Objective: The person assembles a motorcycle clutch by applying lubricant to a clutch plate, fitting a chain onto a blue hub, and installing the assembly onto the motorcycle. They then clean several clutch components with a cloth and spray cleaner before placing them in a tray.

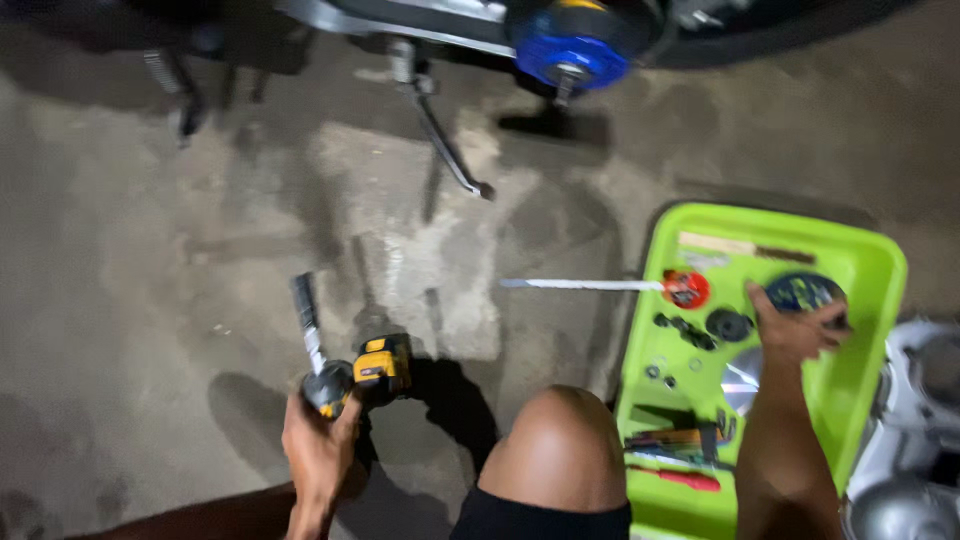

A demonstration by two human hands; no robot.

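Note:
My left hand (318, 445) grips a yellow and black cordless impact driver (365, 372) with a long socket extension (306, 318) pointing up and away over the concrete floor. My right hand (795, 325) reaches into a lime green plastic tray (860, 262) at the right, its fingers on a round dark disc (805, 292) near the tray's far side. Whether the fingers are closed around the disc is unclear. My bare knee (560, 445) sits between the two hands.
The tray holds a red-handled long tool (685, 288) whose blade sticks out left, a black round part (728, 324), small nuts (680, 328) and hand tools (675, 440). A motorcycle with a blue hub (572, 45) and kickstand (445, 140) stands at the top. A grey engine cover (915, 430) lies right.

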